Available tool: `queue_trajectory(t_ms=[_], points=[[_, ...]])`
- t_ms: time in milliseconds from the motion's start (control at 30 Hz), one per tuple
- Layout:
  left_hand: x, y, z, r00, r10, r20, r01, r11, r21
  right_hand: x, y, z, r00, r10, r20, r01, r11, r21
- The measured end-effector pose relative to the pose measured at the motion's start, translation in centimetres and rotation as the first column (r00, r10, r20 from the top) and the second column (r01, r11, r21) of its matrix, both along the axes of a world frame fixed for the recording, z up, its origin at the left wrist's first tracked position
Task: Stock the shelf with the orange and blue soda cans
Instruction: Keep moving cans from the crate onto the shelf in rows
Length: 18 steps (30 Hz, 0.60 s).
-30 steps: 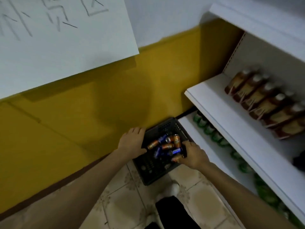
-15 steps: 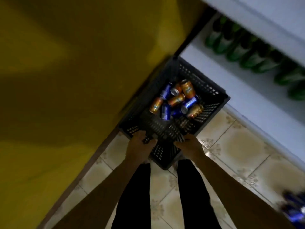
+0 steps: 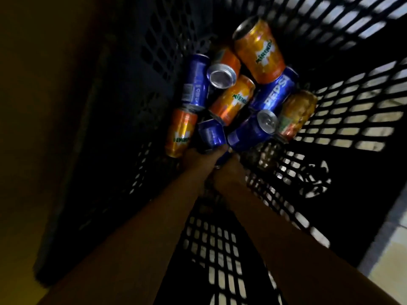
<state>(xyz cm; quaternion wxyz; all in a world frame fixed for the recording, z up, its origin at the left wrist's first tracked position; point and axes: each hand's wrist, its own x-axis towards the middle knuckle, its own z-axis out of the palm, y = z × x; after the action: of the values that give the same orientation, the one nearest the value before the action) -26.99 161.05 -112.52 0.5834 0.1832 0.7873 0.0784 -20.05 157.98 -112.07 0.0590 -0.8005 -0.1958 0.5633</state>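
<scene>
A: Where are the cans?
B: Orange and blue aluminium soda cans (image 3: pixel 233 100) lie heaped inside the black plastic mesh crate (image 3: pixel 343 102).
A: The hands?
B: Left hand (image 3: pixel 198 157) and right hand (image 3: pixel 229 172) reach the nearest blue can (image 3: pixel 212 134); whether their fingers are closed, I cannot tell.

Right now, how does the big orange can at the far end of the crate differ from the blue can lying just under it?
The big orange can reads MIRINDA in green; the blue can reads PEPSI in white. The orange one's silver end shows at its far tip; the blue one's ends are hidden. The orange one rests partly on top of the blue. Both lie on their sides in the black crate, untouched by either hand.
</scene>
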Motion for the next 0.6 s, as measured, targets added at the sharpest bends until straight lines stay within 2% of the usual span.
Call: queue_trajectory(t_ms=[100, 233, 333, 467, 600], points=[[0.3, -0.3, -2.2, 1.0, -0.013, -0.011, 0.013, 1.0, -0.018, -0.5, -0.4, -0.6, 0.996, -0.078, 0.054, 0.077, 0.997, 0.013], [-0.6, -0.6, 1.7, 0.998, -0.056, 0.003, 0.055, 0.993, -0.1, 0.5, -2.4, 2.2, 0.989, -0.029, -0.143, 0.035, 0.999, 0.039], [-1.9, -0.7, 9.7, 0.99, -0.051, 0.134, 0.08, 0.971, -0.226, 2.4, -3.7, 8.1, 0.931, -0.114, -0.347, 0.105, 0.993, -0.045], [-3.5, -2.2, 22.3, 0.978, 0.003, 0.21, 0.07, 0.937, -0.341, 5.0, -3.8, 19.6, 0.845, -0.269, -0.462, 0.23, 0.963, -0.14], [-1.7, -3.7, 35.7, 0.956, 0.219, 0.197, -0.138, 0.923, -0.359, 7.2, -4.3, 31.5, 0.759, -0.426, -0.492, 0.363, 0.904, -0.224]])
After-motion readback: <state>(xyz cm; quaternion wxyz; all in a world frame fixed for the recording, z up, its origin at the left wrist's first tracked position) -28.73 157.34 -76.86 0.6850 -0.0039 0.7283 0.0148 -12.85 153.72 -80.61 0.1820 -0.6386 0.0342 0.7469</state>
